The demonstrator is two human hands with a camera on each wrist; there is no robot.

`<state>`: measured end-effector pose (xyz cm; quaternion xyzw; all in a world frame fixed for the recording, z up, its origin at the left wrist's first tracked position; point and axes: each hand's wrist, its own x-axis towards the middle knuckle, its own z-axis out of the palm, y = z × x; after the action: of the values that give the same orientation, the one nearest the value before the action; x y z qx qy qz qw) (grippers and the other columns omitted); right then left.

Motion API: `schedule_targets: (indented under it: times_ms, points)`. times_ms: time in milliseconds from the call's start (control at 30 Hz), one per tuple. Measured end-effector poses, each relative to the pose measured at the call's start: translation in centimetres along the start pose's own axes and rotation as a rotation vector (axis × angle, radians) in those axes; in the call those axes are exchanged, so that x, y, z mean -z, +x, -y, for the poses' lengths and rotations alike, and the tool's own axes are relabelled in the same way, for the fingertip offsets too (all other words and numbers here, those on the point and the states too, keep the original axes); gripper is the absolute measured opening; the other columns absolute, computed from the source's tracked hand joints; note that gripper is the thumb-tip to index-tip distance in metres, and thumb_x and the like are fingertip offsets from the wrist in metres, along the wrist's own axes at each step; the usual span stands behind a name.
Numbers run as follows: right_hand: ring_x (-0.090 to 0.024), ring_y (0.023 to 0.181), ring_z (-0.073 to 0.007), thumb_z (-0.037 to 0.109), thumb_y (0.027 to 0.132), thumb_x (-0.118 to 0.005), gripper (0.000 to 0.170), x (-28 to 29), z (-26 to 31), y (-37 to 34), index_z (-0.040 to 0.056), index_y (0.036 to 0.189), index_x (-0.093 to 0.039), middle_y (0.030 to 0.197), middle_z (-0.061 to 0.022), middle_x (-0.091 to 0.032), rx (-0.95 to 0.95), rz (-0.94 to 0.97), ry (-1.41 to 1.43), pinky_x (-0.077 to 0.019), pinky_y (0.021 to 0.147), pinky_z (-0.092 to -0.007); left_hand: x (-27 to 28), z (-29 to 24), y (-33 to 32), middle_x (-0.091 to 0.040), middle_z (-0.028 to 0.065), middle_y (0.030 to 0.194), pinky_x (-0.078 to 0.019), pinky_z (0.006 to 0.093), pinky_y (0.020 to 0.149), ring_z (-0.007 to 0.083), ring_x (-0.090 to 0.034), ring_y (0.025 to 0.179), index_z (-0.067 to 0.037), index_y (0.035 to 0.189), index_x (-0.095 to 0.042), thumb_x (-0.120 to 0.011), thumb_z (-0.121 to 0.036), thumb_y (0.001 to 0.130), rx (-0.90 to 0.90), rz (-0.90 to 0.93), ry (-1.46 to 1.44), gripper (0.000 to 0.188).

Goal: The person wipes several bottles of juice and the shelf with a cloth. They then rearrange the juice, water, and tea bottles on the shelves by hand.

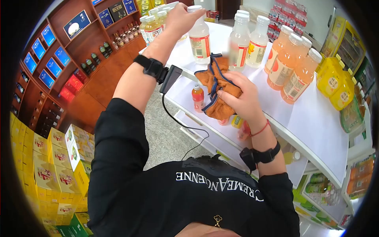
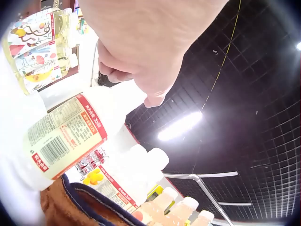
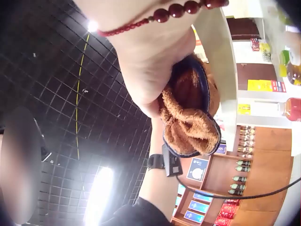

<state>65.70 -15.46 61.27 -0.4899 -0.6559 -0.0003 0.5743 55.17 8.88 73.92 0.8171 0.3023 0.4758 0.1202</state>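
Observation:
My left hand [image 1: 182,20] grips the white cap of a bottle with cloudy pale liquid [image 1: 199,39], which stands upright on the white shelf top. In the left wrist view the bottle's label [image 2: 70,134] shows a barcode and a red band, with the fingers curled at its top. My right hand [image 1: 248,96] holds a bunched brown cloth [image 1: 221,104] with dark blue edging, just in front of that bottle's base. Folds of the cloth [image 3: 190,132] hang from the hand in the right wrist view.
Right of the held bottle stand two more pale bottles [image 1: 257,43] and several orange-pink ones [image 1: 294,65]. Yellow-liquid bottles [image 1: 153,28] are behind my left forearm. A small red drink bottle [image 1: 197,98] sits on the lower shelf. Yellow packs [image 1: 335,83] stand at the right.

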Motion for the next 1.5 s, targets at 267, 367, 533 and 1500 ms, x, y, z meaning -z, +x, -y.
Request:
schedule_targets:
  times_ms: [267,367,533,1500]
  points:
    - [-0.061,0.099,-0.0297,0.008,0.071,-0.074,0.039,2.2,-0.1,-1.4,0.0012,0.107,-0.062,0.115,-0.0166,-0.058,0.048,-0.122,-0.239,-0.0504,0.084,-0.0344,-6.1,0.1,1.4,-0.065,0.0258,0.095,-0.0509,0.0410,0.082,0.0376,-0.065,0.092,0.009,0.103,-0.055,-0.073,-0.053,0.071,0.058,-0.061,-0.001,0.072]
    - [-0.061,0.101,-0.0298,0.004,0.070,-0.074,0.040,2.4,0.2,-1.6,-0.0003,0.108,-0.061,0.115,-0.0181,-0.057,0.027,-0.081,-0.180,-0.0511,0.084,-0.0343,-7.1,-0.9,1.2,-0.065,0.0251,0.098,-0.0508,0.0398,0.083,0.0367,-0.065,0.092,0.007,0.105,-0.056,-0.073,-0.052,0.071,0.043,-0.050,-0.069,0.070]
    - [-0.060,0.101,-0.0286,0.004,0.071,-0.073,0.039,2.3,0.3,-1.6,0.0000,0.108,-0.060,0.115,-0.0172,-0.057,-0.066,-0.026,-0.139,-0.0499,0.086,-0.0334,-8.6,0.9,2.1,-0.065,0.0211,0.096,-0.0515,0.0362,0.077,0.0297,-0.065,0.088,0.005,0.107,-0.056,-0.073,-0.050,0.074,0.008,-0.027,-0.086,0.066]
    - [-0.057,0.100,-0.0144,0.005,0.079,-0.066,0.036,0.9,0.8,-1.7,-0.0032,0.112,-0.058,0.107,-0.0073,-0.061,-0.375,-0.128,0.018,-0.0445,0.089,-0.0272,-1.9,16.8,-16.7,-0.047,0.0121,0.135,-0.0301,0.0468,0.108,0.0395,-0.028,0.135,-0.013,0.124,-0.054,-0.063,-0.012,0.081,-0.243,0.067,-0.087,0.045]
